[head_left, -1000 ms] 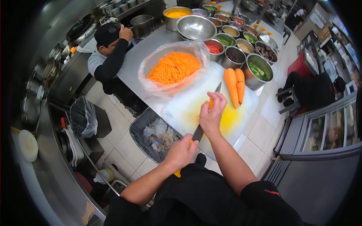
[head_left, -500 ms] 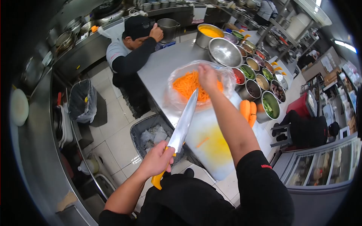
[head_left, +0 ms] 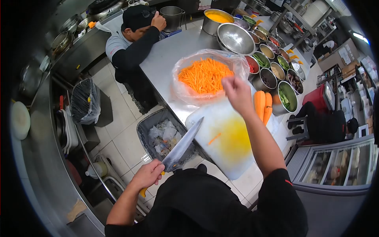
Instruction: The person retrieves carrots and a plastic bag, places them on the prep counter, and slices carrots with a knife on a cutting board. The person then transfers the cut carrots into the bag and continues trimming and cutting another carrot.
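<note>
My left hand point(head_left: 148, 173) grips the yellow handle of a large knife point(head_left: 183, 144), its blade pointing up and right over the trash bin and the board's left edge. My right hand point(head_left: 237, 93) is raised at the right rim of a clear plastic bag point(head_left: 185, 94) full of shredded carrot point(head_left: 205, 75); its fingers are curled and blurred, and what they hold, if anything, is hidden. Below lies a white cutting board point(head_left: 233, 166) with a yellow stain and a carrot strip point(head_left: 214, 138). Whole carrots point(head_left: 259, 103) rest on the board's right side.
Metal containers of cut vegetables point(head_left: 286, 96) and a steel colander point(head_left: 235, 38) stand behind. A person point(head_left: 134, 43) sits at the table's left side. A trash bin point(head_left: 144, 138) is below the board's left edge. Another person point(head_left: 327, 124) sits far right.
My right hand came off the knife, reached over the shredded carrot, then drew back toward the board. My left hand swung the knife out, then lowered it leftward.
</note>
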### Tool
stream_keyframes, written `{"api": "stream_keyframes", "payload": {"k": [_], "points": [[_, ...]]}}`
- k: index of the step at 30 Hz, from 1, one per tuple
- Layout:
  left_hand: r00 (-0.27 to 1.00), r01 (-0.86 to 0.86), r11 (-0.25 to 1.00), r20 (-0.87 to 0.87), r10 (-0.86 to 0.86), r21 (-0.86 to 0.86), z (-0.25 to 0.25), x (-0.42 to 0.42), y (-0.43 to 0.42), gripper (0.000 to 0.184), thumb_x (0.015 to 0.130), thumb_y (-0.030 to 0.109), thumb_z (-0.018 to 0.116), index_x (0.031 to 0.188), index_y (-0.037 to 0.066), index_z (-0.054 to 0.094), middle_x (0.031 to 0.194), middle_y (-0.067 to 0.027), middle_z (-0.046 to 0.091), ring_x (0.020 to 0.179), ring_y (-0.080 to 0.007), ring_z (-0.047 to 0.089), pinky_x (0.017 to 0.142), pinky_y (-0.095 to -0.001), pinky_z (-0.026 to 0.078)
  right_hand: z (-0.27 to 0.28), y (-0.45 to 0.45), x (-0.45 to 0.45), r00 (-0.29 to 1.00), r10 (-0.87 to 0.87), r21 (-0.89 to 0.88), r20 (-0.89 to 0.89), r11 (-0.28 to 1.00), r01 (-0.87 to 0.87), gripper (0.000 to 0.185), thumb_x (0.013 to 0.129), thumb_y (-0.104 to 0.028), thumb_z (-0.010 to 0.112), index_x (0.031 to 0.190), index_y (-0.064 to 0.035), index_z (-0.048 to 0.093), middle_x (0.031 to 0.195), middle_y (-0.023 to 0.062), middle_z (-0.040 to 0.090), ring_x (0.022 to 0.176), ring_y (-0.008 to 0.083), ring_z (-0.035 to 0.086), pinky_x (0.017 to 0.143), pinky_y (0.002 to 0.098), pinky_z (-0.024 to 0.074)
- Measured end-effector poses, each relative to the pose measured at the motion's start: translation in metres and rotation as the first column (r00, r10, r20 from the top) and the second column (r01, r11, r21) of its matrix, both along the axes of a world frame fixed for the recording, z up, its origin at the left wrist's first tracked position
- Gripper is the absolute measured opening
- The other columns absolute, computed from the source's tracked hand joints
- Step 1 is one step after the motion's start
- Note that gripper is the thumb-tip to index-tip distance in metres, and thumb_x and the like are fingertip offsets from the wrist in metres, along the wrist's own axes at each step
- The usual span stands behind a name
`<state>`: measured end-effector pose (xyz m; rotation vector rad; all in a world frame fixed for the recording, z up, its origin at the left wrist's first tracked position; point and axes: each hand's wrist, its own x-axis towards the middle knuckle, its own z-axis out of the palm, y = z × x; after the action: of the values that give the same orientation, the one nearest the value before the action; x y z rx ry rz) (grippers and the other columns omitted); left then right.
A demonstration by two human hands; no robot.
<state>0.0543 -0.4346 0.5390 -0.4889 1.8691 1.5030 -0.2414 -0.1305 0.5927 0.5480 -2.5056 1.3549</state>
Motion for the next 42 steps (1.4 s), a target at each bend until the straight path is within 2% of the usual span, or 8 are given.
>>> {"api": "stream_keyframes", "payload": {"k": [1,4,6,12,22,32,40,42], "points": [[1.000,-0.016,1.000,0.014,0.016,0.006,-0.005,0.003,-0.001,0.028,0.107,0.031,0.055,0.107,0.004,0.062,0.075,-0.0033,0.064,0.056,-0.0112,0.060,0.055,-0.0287,0.050,-0.006,0.012,0.022,0.997,0.050,0.074,0.061,0.996,-0.054,0.020,0.098,-0.019,0.072,0.103,0.0000,0.072,0.081,0.0056,0.071,0.068,0.0099,0.063,0.064,0.0282,0.0520],[0.997,-0.061,0.998,0.044,0.060,0.028,-0.012,0.007,0.000,0.027,0.107,0.030,0.054,0.105,0.004,0.061,0.074,-0.0034,0.063,0.055,-0.0116,0.059,0.054,-0.0287,0.049,-0.047,0.047,0.068,0.941,0.261,0.259,0.216,0.914,-0.313,0.017,0.091,-0.021,0.074,0.103,-0.0076,0.073,0.094,0.0109,0.071,0.084,0.0341,0.067,0.079,0.0430,0.0562],[0.995,-0.088,0.995,0.056,0.085,0.044,-0.015,0.008,0.004,0.027,0.107,0.031,0.054,0.104,0.005,0.060,0.073,-0.0034,0.062,0.054,-0.0118,0.058,0.053,-0.0287,0.048,-0.059,0.054,0.094,0.907,0.422,0.418,-0.017,0.827,-0.377,0.021,0.088,-0.023,0.077,0.106,-0.0117,0.074,0.105,0.0105,0.068,0.096,0.0342,0.064,0.086,0.0432,0.0535],[0.997,-0.070,0.997,0.041,0.069,0.023,-0.013,0.005,0.025,0.029,0.107,0.032,0.053,0.101,0.005,0.060,0.072,-0.0038,0.061,0.053,-0.0122,0.056,0.053,-0.0291,0.048,-0.087,0.080,0.110,0.879,0.476,0.582,0.015,0.710,-0.395,0.016,0.087,-0.018,0.077,0.101,-0.0144,0.073,0.100,0.0078,0.062,0.096,0.0305,0.060,0.087,0.0420,0.0501],[0.993,0.115,0.992,0.037,-0.114,-0.043,-0.006,-0.009,0.107,0.030,0.105,0.030,0.052,0.104,0.002,0.061,0.074,-0.0044,0.062,0.053,-0.0122,0.058,0.054,-0.0301,0.050,-0.073,0.167,0.135,0.953,0.196,0.523,0.232,0.800,-0.292,0.014,0.091,-0.016,0.067,0.102,-0.0088,0.071,0.105,0.0122,0.063,0.106,0.0351,0.062,0.090,0.0454,0.0512],[0.940,0.342,0.937,0.017,-0.342,-0.066,-0.004,-0.019,0.160,0.030,0.106,0.031,0.053,0.101,0.002,0.062,0.073,-0.0035,0.061,0.054,-0.0110,0.058,0.053,-0.0282,0.050,-0.090,0.166,0.155,0.966,0.063,0.358,0.253,0.921,-0.154,0.014,0.089,-0.015,0.074,0.093,-0.0031,0.071,0.089,0.0153,0.066,0.083,0.0350,0.066,0.077,0.0430,0.0539],[0.986,0.060,0.996,-0.150,-0.069,-0.068,0.020,-0.013,0.129,0.029,0.105,0.032,0.056,0.105,0.003,0.062,0.073,-0.0036,0.064,0.053,-0.0113,0.060,0.054,-0.0299,0.051,-0.025,0.096,0.095,0.978,0.147,0.231,0.149,0.957,-0.178,0.014,0.088,-0.014,0.075,0.090,-0.0008,0.072,0.086,0.0168,0.068,0.076,0.0332,0.067,0.070,0.0429,0.0536],[0.978,-0.028,0.999,-0.206,0.019,-0.040,0.031,-0.021,0.113,0.028,0.106,0.030,0.056,0.104,0.003,0.061,0.073,-0.0037,0.063,0.053,-0.0110,0.059,0.053,-0.0291,0.050,-0.001,0.062,0.058,0.977,0.173,0.266,0.123,0.943,-0.200,0.016,0.090,-0.017,0.070,0.085,-0.0018,0.071,0.094,0.0198,0.069,0.088,0.0403,0.067,0.079,0.0462,0.0540]]}}
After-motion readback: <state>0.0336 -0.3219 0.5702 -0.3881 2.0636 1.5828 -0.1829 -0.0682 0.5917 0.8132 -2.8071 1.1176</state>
